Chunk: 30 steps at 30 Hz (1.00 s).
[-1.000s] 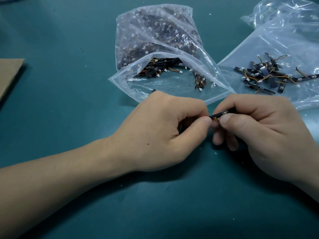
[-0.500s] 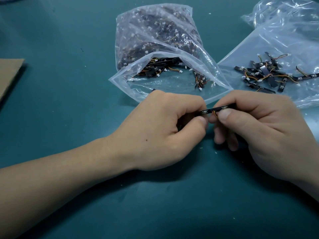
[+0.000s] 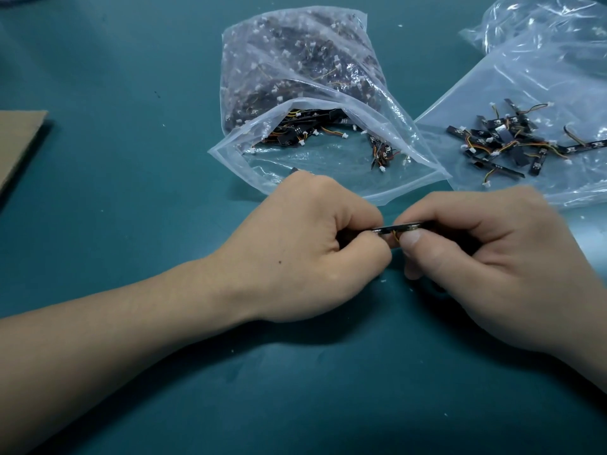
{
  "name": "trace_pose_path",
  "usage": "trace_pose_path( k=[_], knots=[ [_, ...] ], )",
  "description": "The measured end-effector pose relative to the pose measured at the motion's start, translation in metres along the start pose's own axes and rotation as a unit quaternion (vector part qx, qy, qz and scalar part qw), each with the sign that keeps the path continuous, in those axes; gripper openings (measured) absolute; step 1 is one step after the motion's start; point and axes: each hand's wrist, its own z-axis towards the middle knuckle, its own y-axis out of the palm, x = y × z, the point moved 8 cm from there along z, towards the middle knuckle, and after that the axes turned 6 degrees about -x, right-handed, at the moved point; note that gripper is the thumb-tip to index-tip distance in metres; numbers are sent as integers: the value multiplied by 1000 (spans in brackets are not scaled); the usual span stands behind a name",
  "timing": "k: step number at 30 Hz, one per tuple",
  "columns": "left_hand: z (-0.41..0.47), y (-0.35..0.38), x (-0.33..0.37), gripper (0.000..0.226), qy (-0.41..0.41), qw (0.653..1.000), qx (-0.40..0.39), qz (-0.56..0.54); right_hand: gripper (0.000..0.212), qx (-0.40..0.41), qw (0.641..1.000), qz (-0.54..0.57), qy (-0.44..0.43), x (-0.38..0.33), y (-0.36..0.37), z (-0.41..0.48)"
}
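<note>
Both hands hold one small black circuit strip [image 3: 395, 228] with orange and yellow wires, just above the green table [image 3: 131, 208]. My left hand [image 3: 305, 251] pinches its left end with curled fingers. My right hand [image 3: 486, 257] pinches its right end between thumb and forefinger. Most of the strip is hidden by the fingers.
An open clear plastic bag [image 3: 315, 103] full of the same black strips lies just beyond my hands. A second clear bag [image 3: 525, 93] at the right carries a small pile of strips [image 3: 512, 142] on top. Brown cardboard [image 3: 16, 139] lies at the left edge.
The strip has tilted from slanting up-right to nearly level, and more of it shows between the two hands. Both hands stay in place.
</note>
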Motion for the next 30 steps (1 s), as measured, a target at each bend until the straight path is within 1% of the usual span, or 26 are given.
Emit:
trace_pose_path(
  k=[2,9,15,17,22,30],
  knots=[
    [1,0,1,30,3,1000,4,9,20,-5,1000,10,3,1,1,0],
    [0,0,0,30,6,1000,11,-20,21,-29,998,49,1,-1,2,2],
    [0,0,5,35,40,999,0,-17,22,-50,995,89,12,1,4,2],
    [0,0,6,36,45,999,-1,-10,22,-50,995,86,14,1,3,2],
    [1,2,6,33,40,999,-1,28,26,-37,999,38,6,-1,3,2],
    [1,5,5,30,37,998,-19,47,26,-31,998,45,15,1,2,3]
  ],
)
